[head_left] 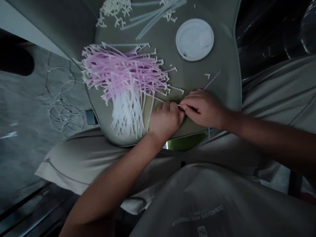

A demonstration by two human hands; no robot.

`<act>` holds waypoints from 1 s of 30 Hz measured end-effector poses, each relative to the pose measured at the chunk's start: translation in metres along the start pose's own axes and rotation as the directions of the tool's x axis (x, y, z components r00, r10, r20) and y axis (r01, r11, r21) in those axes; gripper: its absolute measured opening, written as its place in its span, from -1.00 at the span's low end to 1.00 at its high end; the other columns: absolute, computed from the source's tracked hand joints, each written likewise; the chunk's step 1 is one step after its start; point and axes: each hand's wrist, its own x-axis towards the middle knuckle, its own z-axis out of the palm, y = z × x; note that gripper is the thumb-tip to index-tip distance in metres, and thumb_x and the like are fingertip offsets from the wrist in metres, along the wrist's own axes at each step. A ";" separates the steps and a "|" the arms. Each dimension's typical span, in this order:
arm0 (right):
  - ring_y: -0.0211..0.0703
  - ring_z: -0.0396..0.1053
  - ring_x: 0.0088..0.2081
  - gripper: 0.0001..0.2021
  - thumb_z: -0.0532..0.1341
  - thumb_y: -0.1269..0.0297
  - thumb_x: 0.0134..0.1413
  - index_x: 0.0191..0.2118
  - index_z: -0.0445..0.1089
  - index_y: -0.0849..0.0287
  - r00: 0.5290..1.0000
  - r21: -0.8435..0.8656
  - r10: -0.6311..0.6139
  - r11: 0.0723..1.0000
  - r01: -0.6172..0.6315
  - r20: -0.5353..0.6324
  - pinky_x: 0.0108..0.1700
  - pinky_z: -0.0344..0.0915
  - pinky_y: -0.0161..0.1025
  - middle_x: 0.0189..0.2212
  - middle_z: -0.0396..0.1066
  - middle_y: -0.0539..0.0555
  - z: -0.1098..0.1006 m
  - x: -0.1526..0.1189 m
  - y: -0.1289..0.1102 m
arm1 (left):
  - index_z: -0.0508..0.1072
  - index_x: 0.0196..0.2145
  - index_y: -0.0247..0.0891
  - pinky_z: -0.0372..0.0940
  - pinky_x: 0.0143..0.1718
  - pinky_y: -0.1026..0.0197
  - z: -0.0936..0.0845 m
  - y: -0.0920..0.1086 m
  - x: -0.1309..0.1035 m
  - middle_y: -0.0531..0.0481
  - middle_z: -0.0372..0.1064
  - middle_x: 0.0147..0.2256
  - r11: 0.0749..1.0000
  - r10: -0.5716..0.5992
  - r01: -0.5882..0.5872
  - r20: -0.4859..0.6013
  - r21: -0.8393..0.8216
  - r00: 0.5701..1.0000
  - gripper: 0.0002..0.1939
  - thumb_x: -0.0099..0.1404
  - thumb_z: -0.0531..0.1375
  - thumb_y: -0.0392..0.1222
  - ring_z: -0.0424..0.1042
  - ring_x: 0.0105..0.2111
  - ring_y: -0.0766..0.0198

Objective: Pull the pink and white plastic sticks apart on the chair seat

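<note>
My left hand [166, 117] is closed in a pinch, and a thin pink tube [158, 98] runs out past its knuckles toward the pile. Fingertip to fingertip with it, my right hand [203, 107] is also closed. A tiny white piece [179, 105] shows between the two pinches; the fingers hide most of it. Another pink tube [212, 80] sticks out beyond the back of my right hand. Above that hand lies a loose white connector [207, 76]. Left of my hands is a heap of pink tubes [123, 70] with white end fittings, above white tubes [127, 112].
The things lie on a greenish-grey chair seat [158, 33]. A round white lid [195, 39] rests at the upper right. White connectors [116, 10] and long clear tubes [155, 16] are at the far edge. Coiled cables [61, 105] lie on the floor left.
</note>
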 end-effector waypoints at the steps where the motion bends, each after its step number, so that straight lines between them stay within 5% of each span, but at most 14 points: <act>1: -0.18 0.25 -0.39 -0.79 0.07 0.44 0.14 -0.49 0.34 0.19 1.000 0.001 -0.001 1.000 0.001 -0.002 -0.26 0.02 -0.20 -0.51 0.38 0.05 0.000 0.000 0.000 | 0.42 -0.38 -0.30 0.01 -0.51 0.18 0.000 0.000 0.000 -0.18 0.46 -0.42 1.000 -0.006 0.006 0.004 -0.004 1.000 -0.68 0.38 -0.01 -0.08 0.45 -0.42 0.12; 30: -0.18 0.29 -0.36 -0.81 0.08 0.45 0.13 -0.46 0.36 0.17 1.000 0.056 0.010 0.998 -0.009 -0.014 -0.24 0.06 -0.21 -0.47 0.43 0.05 -0.001 -0.001 0.001 | 0.46 -0.36 -0.29 0.02 -0.50 0.18 -0.004 -0.001 0.002 -0.17 0.48 -0.43 1.000 0.007 -0.007 0.025 0.007 1.000 -0.68 0.37 -0.01 -0.12 0.43 -0.46 0.15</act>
